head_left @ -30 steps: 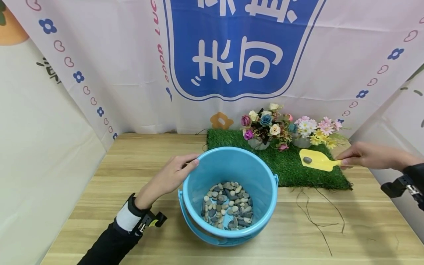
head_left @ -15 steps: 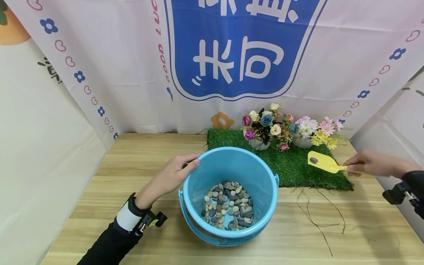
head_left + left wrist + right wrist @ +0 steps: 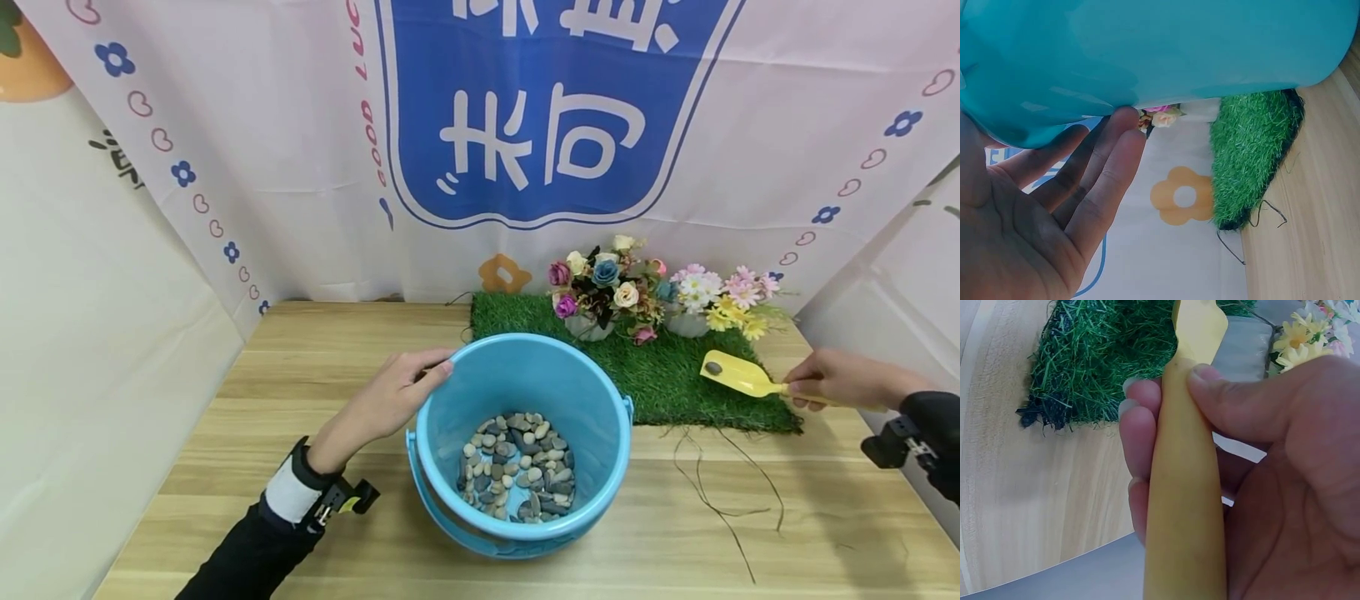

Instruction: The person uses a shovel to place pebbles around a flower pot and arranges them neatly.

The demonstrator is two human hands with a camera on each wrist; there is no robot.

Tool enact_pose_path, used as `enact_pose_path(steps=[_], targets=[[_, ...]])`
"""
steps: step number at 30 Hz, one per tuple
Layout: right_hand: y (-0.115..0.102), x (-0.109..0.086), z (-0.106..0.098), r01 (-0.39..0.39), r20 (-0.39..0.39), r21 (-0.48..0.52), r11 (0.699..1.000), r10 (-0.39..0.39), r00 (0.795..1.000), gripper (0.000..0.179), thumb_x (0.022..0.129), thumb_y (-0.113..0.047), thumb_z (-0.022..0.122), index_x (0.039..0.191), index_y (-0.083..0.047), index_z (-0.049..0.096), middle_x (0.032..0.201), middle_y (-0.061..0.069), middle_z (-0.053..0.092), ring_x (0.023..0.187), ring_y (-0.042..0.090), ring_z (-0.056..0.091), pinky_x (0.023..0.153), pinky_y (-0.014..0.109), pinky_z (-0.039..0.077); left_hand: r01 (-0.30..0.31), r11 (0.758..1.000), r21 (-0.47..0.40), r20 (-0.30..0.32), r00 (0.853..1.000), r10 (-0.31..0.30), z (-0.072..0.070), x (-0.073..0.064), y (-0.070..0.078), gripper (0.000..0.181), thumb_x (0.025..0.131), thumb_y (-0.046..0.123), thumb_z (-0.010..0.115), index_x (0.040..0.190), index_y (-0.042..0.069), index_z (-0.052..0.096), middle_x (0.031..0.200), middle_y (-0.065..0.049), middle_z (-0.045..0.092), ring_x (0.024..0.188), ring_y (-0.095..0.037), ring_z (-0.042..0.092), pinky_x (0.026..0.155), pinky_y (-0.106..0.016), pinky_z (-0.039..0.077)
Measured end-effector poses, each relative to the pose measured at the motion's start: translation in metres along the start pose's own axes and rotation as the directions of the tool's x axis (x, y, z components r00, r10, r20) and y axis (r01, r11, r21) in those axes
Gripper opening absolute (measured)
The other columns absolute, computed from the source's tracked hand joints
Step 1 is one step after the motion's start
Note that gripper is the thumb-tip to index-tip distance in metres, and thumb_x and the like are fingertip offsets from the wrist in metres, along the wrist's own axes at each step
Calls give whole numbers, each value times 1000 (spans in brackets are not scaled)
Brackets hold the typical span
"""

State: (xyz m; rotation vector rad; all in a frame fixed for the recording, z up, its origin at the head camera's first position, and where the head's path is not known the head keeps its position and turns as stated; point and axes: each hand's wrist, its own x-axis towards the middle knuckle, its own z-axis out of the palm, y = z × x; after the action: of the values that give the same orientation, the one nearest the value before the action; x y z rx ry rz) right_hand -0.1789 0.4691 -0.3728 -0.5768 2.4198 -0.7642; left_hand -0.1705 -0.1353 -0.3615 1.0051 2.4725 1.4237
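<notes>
Currently, from the head camera, the left hand (image 3: 390,396) is gripping the far-left rim of a round, light-blue plastic bucket (image 3: 517,379), its thumb lying over the edge. The bucket is standing about midway across a pale wood-grain table (image 3: 330,358), and grey, tan and whitish pebbles (image 3: 532,458) are covering most of its floor. Toward the table's right edge, the right hand (image 3: 847,379) is grasping the handle of a flat yellow scoop (image 3: 738,375), whose blade is lying over the right part of a green artificial-grass mat (image 3: 660,387). One grey oval stone (image 3: 714,368) is resting on the blade, near its front end. Along the table's far edge, two white pots of mixed roses (image 3: 604,283) and pink, white and yellow blossoms (image 3: 716,296) are standing on the mat. Thin dark strands (image 3: 705,500) are trailing over the table from the mat's front edge.

From the left wrist, gently bent fingers (image 3: 1125,150) are reaching up against the bucket's outer wall; the bucket is hiding the thumb. An orange flower print (image 3: 1166,190) is showing on the white backdrop behind.

From the right wrist, thumb and fingers are closing around the scoop's thick handle, just below the blade, beside the mat's corner.
</notes>
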Motion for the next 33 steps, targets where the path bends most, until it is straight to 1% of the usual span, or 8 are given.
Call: enact_pose_path(steps=[4,8,12,15,21,25,28,33], targets=[[0,0,3,-20,-7,1,1000,20,1000,22,97,-7,45,79,-4,58,73,3,54,64,16,53,57,30,50,-10,1000,-6,6,1000,10,1,0,0,36,101,30,37,131,16,51,108,-3,64,79,-10,64,64,-29,55],[-1,1,6,-43,-10,15,999,43,999,26,97,-8,45,74,0,53,66,7,50,54,13,44,48,27,42,-5,1000,-17,9,1000,5,1,0,0,36,101,29,38,131,15,51,107,-4,64,79,-11,64,64,-29,55],[-2,3,8,-81,-13,24,996,81,997,29,97,-12,46,72,2,51,64,5,47,51,10,36,46,26,36,5,1000,-14,9,1000,-5,1,0,3,35,101,26,38,131,12,50,107,-5,64,78,-11,65,64,-28,55],[-3,4,8,-99,-19,31,995,99,995,29,97,-12,46,72,1,51,65,6,48,50,10,36,46,27,37,11,1000,-9,8,1000,-11,0,-1,12,34,101,20,38,131,7,49,107,-10,64,79,-14,65,64,-29,55],[-10,8,4,-123,-32,-29,992,122,992,27,96,-11,47,72,-4,55,65,5,49,49,8,39,46,26,39,26,1000,-14,19,999,-26,-4,-3,41,33,100,11,37,128,-3,49,106,-18,63,80,-22,65,64,-28,55],[-19,11,0,-132,-30,-56,990,130,991,27,96,-14,48,71,-6,56,63,3,47,47,8,35,45,28,36,27,1000,-10,17,1000,-27,-6,-4,48,33,100,10,37,128,-3,49,106,-18,63,81,-23,65,65,-27,55],[-24,14,-2,-154,-29,-78,985,153,988,27,95,-15,49,71,-5,56,62,2,44,48,8,33,46,29,36,30,999,-12,10,1000,-30,-5,-4,45,33,100,11,38,128,-2,49,106,-18,63,81,-24,65,65,-29,55],[-30,17,-2,-202,-33,-104,974,199,979,27,94,-14,50,68,-7,55,60,1,44,46,8,33,48,29,38,15,1000,9,2,1000,-15,-1,-1,13,36,102,27,37,131,12,51,107,-6,64,81,-14,65,65,-29,55]])
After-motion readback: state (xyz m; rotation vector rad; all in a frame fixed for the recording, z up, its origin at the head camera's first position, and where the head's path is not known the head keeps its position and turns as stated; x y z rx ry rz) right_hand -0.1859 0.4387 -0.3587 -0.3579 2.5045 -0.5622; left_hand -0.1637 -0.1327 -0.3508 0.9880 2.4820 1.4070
